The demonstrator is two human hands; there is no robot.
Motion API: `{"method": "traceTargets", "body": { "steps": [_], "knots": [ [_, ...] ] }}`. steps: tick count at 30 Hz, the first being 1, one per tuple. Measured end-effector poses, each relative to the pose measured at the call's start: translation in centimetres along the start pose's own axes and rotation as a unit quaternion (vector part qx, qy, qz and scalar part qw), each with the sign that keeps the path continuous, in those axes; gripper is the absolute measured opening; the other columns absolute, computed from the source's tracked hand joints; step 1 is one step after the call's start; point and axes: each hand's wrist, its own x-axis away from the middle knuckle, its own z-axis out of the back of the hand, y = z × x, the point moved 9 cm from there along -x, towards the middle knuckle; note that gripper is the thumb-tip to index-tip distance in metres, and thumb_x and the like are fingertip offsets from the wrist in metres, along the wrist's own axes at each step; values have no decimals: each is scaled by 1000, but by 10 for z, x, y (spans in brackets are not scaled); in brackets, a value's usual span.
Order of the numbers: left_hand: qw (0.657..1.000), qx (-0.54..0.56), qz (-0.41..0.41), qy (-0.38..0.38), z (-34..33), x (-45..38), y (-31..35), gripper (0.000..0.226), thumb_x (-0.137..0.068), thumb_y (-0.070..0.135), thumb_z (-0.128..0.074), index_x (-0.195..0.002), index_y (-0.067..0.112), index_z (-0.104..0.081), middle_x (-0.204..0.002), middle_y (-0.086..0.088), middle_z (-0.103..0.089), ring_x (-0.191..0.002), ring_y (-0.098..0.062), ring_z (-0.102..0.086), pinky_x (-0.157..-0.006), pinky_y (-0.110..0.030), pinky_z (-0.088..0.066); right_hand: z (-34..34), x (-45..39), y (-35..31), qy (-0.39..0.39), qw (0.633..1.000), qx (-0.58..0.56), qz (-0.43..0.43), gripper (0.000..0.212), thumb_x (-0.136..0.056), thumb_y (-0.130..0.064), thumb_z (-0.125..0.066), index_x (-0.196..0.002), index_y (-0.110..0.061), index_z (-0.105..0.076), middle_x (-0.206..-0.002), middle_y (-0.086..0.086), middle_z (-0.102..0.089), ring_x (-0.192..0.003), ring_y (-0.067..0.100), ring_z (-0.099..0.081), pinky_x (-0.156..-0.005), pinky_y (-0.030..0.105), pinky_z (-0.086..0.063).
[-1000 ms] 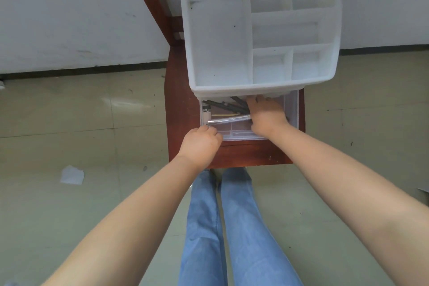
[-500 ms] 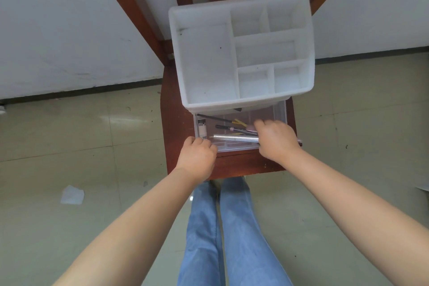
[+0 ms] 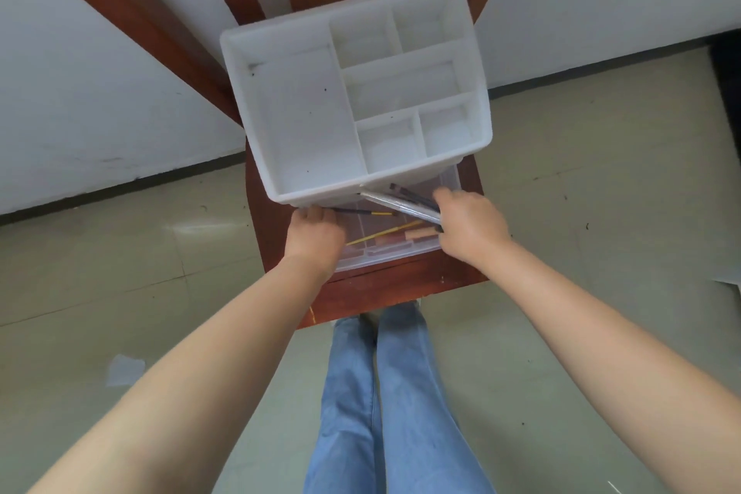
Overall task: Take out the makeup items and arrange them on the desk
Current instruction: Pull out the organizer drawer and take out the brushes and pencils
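While the clear drawer (image 3: pixel 395 249) stands pulled out from under the white organiser (image 3: pixel 304 124), toward the front edge of the red-brown desk (image 3: pixel 401 289), you have barely begun the task: nothing yet lies arranged on the wood.

Right hand (image 3: pixel 471 227): fingers curled round a bundle of silver and dark makeup pens (image 3: pixel 401 205), their tips slanting back under the organiser's front rim, over the drawer's right half.

Left hand (image 3: pixel 314 235): at the drawer's left front corner, fingertips up against the organiser's lower rim; whether it grips the drawer wall or only steadies it, you cannot tell.

Left in the drawer: a yellow-ended pencil (image 3: pixel 367 213) near the back, a thin yellow stick (image 3: pixel 381 233) lying slantwise in the middle, a brownish stick (image 3: pixel 417 233) beside it.

Organiser's top compartments: nothing visible in them.

Outstanding, by my estimate: lift the bundle clear, lay it out on the desk, then fetch the remaining pieces.
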Motion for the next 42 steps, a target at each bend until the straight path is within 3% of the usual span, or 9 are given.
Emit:
{"method": "traceTargets", "body": {
  "steps": [5, 11, 15, 19, 25, 28, 33, 40, 42],
  "knots": [
    [1000, -27, -12, -2, -4, -1, 2, 39, -81, 3, -51, -120, 11, -50, -123, -7, -51, -120, -29, -37, -101, -39, -28, -10, -17, -20, -68, 996, 17, 56, 37, -80, -11, -59, -113, -4, -44, -87, 15, -58, -67, 26, -42, -55, 32, -35],
    [996, -77, -53, -11, -11, -10, 18, 41, -85, 6, -51, -125, 11, -46, -124, -5, -50, -122, -27, -36, -106, -38, -23, -19, 3, 6, -69, 997, -12, 24, 37, -73, 2, -53, -108, -7, -45, -84, 12, -54, -76, 33, -55, -52, 31, -34],
    [983, -134, -129, 2, -10, -14, 28, 41, -88, 9, -49, -129, 6, -42, -127, -8, -47, -123, -27, -37, -107, -35, -21, -27, 3, 12, -104, 993, -48, 8, 44, -73, 0, -53, -115, -9, -43, -92, 15, -59, -71, 30, -50, -56, 32, -41],
    [984, -92, -151, 16, -9, -11, 27, 35, -92, 10, -41, -127, 7, -41, -126, -9, -49, -120, -29, -42, -107, -37, -25, -31, -6, 7, -131, 990, -53, 7, 40, -73, 1, -53, -111, -8, -45, -86, 13, -57, -67, 27, -45, -56, 29, -40],
    [980, 175, -92, 23, 3, -4, 17, 24, -92, 16, -46, -114, 6, -45, -118, -14, -51, -106, -31, -48, -82, -34, -39, -31, 3, 16, -172, 971, -164, -22, 44, -65, -4, -65, -105, -10, -49, -70, -4, -46, -60, 15, -46, -44, 20, -31],
    [966, 239, -48, 86, 21, -4, 10, 21, -87, 10, -54, -107, 4, -50, -113, -15, -51, -101, -32, -49, -77, -35, -42, -35, 10, 19, -190, 963, -188, -26, 45, -64, -4, -66, -105, -12, -50, -68, -9, -43, -59, 8, -43, -45, 19, -30],
    [959, 235, -91, 133, 37, -1, 33, 12, -86, 5, -53, -94, -2, -58, -113, -17, -54, -107, -35, -45, -84, -40, -43, -39, 16, 14, -219, 952, -213, -12, 39, -65, -3, -66, -94, -18, -46, -69, -9, -44, -58, 4, -43, -45, 21, -31],
    [973, 128, -179, 75, 25, 1, 55, 15, -90, 9, -43, -104, 12, -47, -92, -9, -60, -79, -27, -53, -58, -31, -33, -40, 28, 21, -243, 943, -226, -1, 41, -65, -1, -63, -98, -19, -47, -72, -10, -46, -62, 8, -49, -45, 19, -35],
    [967, 101, -219, 81, 25, 5, 64, 27, -91, 9, -42, -117, 15, -44, -92, -10, -61, -80, -29, -55, -57, -32, -31, -39, 35, 26, -250, 935, -253, -1, 48, -65, -1, -63, -96, -34, -50, -74, -14, -49, -63, 4, -50, -44, 10, -37]
  ]
}}
